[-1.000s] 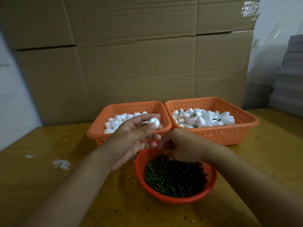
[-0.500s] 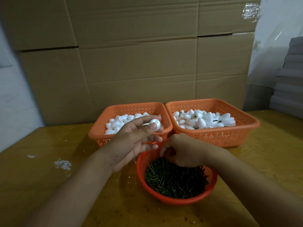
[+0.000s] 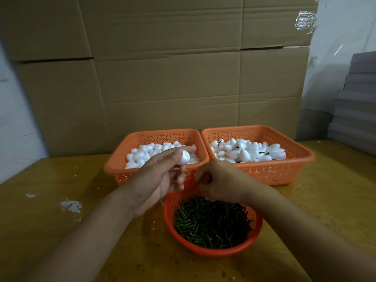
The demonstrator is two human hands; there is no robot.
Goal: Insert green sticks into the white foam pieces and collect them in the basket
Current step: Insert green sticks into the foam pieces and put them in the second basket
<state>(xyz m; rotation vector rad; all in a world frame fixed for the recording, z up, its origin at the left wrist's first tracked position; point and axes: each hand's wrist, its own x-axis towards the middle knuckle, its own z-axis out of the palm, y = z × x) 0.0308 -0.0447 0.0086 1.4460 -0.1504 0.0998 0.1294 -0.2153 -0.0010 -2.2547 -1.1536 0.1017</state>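
Both forearms are bare all the way up, no sleeves in sight. Left hand [image 3: 156, 180] and right hand [image 3: 219, 180] are bare too, nothing worn.

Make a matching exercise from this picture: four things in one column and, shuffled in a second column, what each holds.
Column 1
1. left hand
2. round orange bowl
3. left rectangular basket
4. right rectangular basket

Column 2
A. heap of loose green sticks
B. foam pieces with green sticks showing among them
C. one white foam piece, pinched in the fingertips
D. plain white foam pieces, no sticks visible

Pairs: 1-C, 2-A, 3-D, 4-B
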